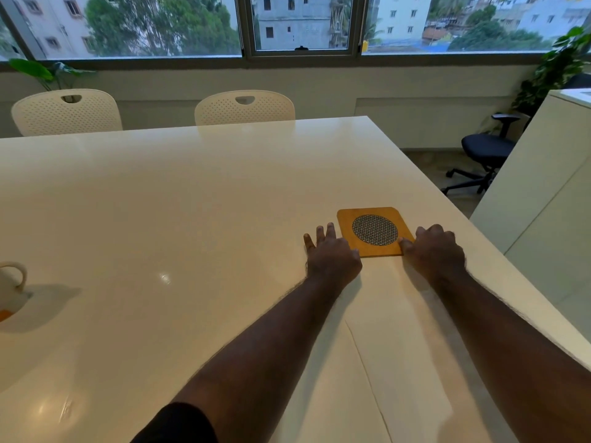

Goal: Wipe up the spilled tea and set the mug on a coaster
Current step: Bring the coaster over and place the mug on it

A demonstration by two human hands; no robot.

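only partly visible, mug (pixel 11 284) cut off at left; both hands' fingers loosely spread beside coaster (pixel 374 231).

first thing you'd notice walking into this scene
Both hands meet at the orange coaster with its patterned round inset, near the table's right edge: the left hand at its left side, the right hand at its near right corner. The white mug sits far off at the left edge.
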